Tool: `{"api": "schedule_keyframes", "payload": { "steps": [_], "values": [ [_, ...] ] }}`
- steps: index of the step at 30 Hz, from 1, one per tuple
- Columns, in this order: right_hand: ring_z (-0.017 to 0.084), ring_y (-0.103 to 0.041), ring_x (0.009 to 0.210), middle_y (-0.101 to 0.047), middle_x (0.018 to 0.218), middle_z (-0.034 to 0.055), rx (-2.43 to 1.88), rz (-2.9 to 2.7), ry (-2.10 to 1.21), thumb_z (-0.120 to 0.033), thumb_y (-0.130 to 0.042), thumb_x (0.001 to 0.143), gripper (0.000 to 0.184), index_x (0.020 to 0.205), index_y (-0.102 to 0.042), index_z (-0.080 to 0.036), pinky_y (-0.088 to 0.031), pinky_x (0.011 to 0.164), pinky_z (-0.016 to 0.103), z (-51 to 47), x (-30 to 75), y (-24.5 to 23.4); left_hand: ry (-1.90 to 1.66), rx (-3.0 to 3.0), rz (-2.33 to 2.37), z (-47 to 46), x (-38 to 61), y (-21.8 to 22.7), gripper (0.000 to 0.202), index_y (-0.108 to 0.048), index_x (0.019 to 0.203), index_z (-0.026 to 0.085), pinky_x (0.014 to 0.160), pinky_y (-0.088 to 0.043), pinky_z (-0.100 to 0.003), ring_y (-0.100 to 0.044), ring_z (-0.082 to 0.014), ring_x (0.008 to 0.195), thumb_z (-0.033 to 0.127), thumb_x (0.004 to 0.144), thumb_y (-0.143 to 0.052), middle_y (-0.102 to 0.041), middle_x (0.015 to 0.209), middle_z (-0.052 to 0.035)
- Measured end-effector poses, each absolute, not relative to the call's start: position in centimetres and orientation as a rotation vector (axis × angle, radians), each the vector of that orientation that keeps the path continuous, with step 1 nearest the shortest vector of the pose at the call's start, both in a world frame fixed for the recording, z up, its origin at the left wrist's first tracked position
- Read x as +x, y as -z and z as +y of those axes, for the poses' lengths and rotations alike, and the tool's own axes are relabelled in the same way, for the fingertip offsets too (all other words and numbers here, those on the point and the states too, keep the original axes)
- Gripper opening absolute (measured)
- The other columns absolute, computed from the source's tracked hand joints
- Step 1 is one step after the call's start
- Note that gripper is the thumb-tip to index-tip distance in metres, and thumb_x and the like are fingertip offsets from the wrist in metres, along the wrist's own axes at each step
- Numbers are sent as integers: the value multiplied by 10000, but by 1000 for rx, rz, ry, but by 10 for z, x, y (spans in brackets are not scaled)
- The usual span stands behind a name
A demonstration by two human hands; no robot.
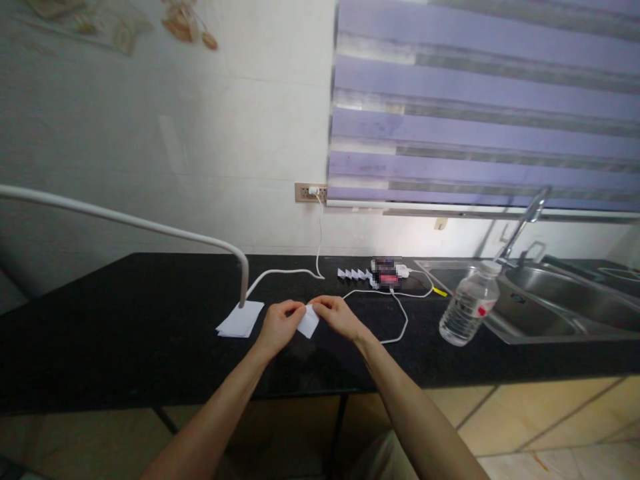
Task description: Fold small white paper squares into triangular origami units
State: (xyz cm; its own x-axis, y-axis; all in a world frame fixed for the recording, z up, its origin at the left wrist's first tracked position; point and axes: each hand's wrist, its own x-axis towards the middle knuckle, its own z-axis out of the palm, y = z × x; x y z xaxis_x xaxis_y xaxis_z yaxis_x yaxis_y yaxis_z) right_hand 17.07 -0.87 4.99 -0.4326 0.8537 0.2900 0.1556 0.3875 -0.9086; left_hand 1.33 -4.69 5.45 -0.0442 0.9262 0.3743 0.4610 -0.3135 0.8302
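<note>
Between my two hands is a small folded piece of white paper (309, 324), held just above the black countertop (175, 367). My left hand (281, 325) pinches its upper left edge between thumb and fingers. At its upper right edge, my right hand (337, 315) closes on the same paper. To the left of my left hand lies a stack of white paper sheets (242, 321), slightly fanned. Beyond my right hand, a row of several small folded white paper pieces (354, 274) stands near the back of the counter.
A white bent tube (150, 223) reaches in from the left, ending over the paper stack. White cables (403, 320) run past a blurred dark device (387, 273) to a wall outlet (310, 193). A water bottle (467, 307) stands before the steel sink (540, 313) and tap (525, 220).
</note>
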Motion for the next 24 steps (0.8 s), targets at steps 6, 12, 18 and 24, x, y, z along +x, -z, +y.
{"api": "schedule_keyframes", "payload": {
  "steps": [6,12,18,24],
  "values": [
    [93,-464,569,-564,620,-11,-946,-1880,-993,-258,-537,718,173,724,-638,-119,-353,527,197,-3,172,-48,-1178,1804,1422,-46,11,-62,228,-667,670,143,610,-401,-243,-566,-167,666,324,687,-529,-655,670,-30],
    [81,-417,562,-525,614,-20,-863,-2065,-934,-257,-466,779,223,735,-631,-114,-322,513,189,-4,179,-52,-1024,1821,1342,-44,5,-62,244,-637,613,129,517,-324,-226,-483,-127,557,328,688,-516,-583,574,3],
    [83,-409,568,-534,623,-11,-869,-2155,-882,-255,-445,796,253,733,-639,-105,-315,511,188,-6,184,-61,-974,1757,1315,-46,-1,-59,272,-651,633,136,512,-299,-222,-464,-121,549,358,698,-508,-578,563,12],
    [84,-440,572,-569,654,-3,-907,-2104,-864,-225,-504,744,181,744,-642,-107,-344,535,188,-2,183,-58,-962,1745,1340,-43,-3,-58,257,-695,686,137,576,-349,-239,-523,-152,623,348,662,-550,-652,659,-23]
  ]
}}
